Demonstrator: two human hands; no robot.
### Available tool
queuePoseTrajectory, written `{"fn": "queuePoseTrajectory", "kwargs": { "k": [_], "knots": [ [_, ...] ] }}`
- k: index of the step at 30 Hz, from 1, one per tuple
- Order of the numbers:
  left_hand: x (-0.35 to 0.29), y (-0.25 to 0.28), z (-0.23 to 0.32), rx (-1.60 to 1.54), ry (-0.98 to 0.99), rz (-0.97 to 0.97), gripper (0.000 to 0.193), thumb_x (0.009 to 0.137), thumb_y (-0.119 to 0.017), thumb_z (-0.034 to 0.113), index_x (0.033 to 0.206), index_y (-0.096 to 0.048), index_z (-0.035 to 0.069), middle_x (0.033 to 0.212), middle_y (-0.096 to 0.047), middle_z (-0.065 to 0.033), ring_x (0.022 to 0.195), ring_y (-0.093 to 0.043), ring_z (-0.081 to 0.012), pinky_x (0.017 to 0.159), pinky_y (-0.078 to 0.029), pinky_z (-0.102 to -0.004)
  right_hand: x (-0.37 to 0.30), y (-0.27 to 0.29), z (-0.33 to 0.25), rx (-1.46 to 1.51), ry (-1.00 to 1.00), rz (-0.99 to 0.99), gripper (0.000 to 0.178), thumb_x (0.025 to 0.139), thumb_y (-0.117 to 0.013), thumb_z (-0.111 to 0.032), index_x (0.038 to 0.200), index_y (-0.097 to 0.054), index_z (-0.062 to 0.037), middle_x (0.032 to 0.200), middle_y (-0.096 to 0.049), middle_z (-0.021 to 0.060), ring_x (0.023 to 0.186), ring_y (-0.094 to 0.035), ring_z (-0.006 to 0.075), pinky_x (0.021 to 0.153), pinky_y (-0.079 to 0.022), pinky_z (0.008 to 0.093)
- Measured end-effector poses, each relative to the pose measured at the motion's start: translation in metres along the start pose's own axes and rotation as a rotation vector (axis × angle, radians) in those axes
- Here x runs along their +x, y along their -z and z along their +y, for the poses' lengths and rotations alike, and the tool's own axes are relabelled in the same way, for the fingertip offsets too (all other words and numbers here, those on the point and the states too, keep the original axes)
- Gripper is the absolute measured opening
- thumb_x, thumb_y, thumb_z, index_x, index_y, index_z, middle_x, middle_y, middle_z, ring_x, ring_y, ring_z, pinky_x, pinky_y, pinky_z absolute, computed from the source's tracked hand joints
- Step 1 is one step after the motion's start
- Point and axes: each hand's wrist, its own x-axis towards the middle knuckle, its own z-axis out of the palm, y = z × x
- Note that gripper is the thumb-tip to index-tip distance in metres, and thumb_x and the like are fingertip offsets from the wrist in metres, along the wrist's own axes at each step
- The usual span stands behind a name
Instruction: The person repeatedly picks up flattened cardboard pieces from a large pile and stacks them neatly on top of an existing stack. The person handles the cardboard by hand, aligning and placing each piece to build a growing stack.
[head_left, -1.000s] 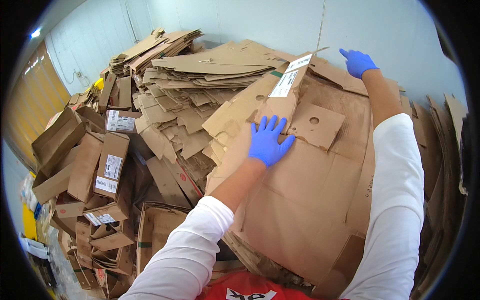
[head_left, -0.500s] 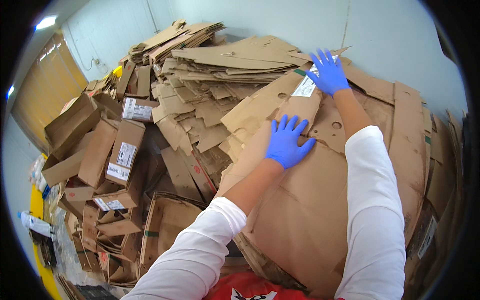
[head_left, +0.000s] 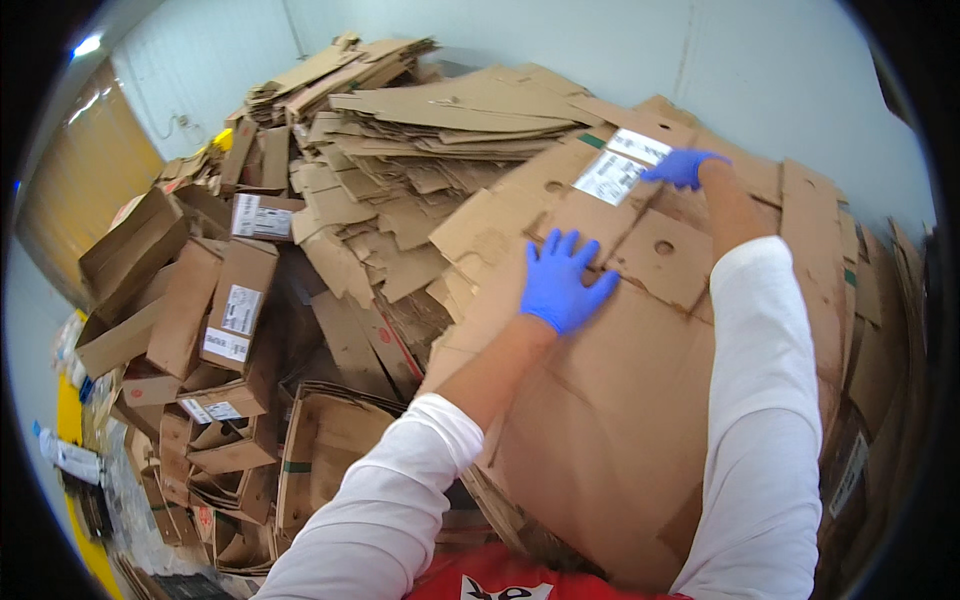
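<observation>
A large flattened cardboard box (head_left: 600, 400) lies on top of a stack before me. My left hand (head_left: 566, 288), in a blue glove, rests on it palm down with the fingers spread, holding nothing. Beyond it, my right hand (head_left: 686, 168), also blue-gloved, has its fingers bent and drawn together at the right edge of a flap. That flap bears a white printed label (head_left: 610, 178) beside the fingertips. Whatever the right fingers may pinch is hidden under the hand. To the right of the label, a flap with a round hole (head_left: 663, 247) lies flat.
Uneven stacks of flattened cardboard (head_left: 470, 110) rise at the back against the pale wall (head_left: 560, 40). A jumbled heap of open cartons (head_left: 215, 300) fills the left side. More cardboard sheets (head_left: 880, 330) stand at the right. A yellow strip (head_left: 72, 400) runs along the far left.
My right hand has drawn back toward me from the far flap, and its spread fingers have curled in. More of the label shows now. My left hand stays flat on the cardboard.
</observation>
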Motion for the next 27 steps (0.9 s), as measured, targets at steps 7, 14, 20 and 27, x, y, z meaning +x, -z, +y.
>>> {"fn": "queuePoseTrajectory", "kwargs": {
  "k": [7,14,20,27],
  "knots": [
    [0.008,0.005,-0.008,0.086,0.008,-0.080,0.067,0.096,-0.054,0.060,0.146,-0.057,0.016,0.156,-0.046,-0.0168,0.148,-0.035,-0.0401,0.119,-0.018,-0.0679,-0.135,0.051,0.060,0.008,0.082,0.248,0.061,0.087,-0.068,-0.051,0.132,-0.069,-0.0098,0.134,-0.069,0.0138,0.121,-0.065,0.0288,0.109,-0.046,0.0403],
    [-0.017,0.074,-0.017,-0.171,0.058,-0.208,0.078,0.101,-0.048,0.060,0.156,-0.039,0.006,0.162,-0.036,-0.0229,0.152,-0.030,-0.0372,0.124,-0.025,-0.0455,-0.313,-0.041,0.088,-0.079,-0.276,0.235,0.064,0.086,-0.070,-0.044,0.133,-0.066,-0.0016,0.135,-0.065,0.0191,0.128,-0.060,0.0343,0.110,-0.046,0.0413],
    [-0.148,0.148,-0.094,-0.316,0.259,0.173,0.076,0.096,-0.064,0.049,0.150,-0.046,-0.002,0.154,-0.043,-0.0281,0.146,-0.039,-0.0396,0.121,-0.031,-0.0437,-0.403,-0.114,0.091,0.130,-0.507,0.659,0.069,0.081,-0.074,-0.044,0.128,-0.064,0.0050,0.128,-0.066,0.0284,0.119,-0.064,0.0402,0.103,-0.050,0.0462],
    [-0.320,0.147,-0.112,-1.372,1.150,-0.157,0.097,0.093,-0.059,0.070,0.151,-0.036,-0.004,0.145,-0.053,-0.0223,0.130,-0.055,-0.0353,0.109,-0.045,-0.0480,-0.428,-0.144,0.083,0.494,-0.630,0.747,0.072,0.074,-0.082,-0.045,0.115,-0.068,0.0121,0.117,-0.067,0.0349,0.110,-0.067,0.0464,0.096,-0.054,0.0489]
  ]
}}
